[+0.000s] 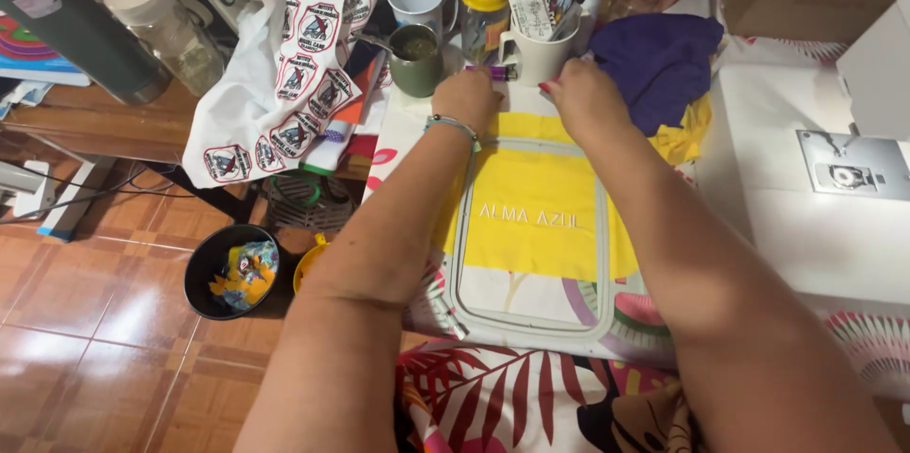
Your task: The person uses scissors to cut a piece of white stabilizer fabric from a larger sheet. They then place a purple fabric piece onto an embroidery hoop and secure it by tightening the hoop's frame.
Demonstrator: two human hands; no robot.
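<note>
Both hands are up at the far edge of the grey rounded-rectangle embroidery hoop, which lies flat on the bench with yellow fabric stretched in it. Left hand has its fingers curled around a small purple tube. Right hand presses the hoop's top edge, can't tell about its fingers.
</note>
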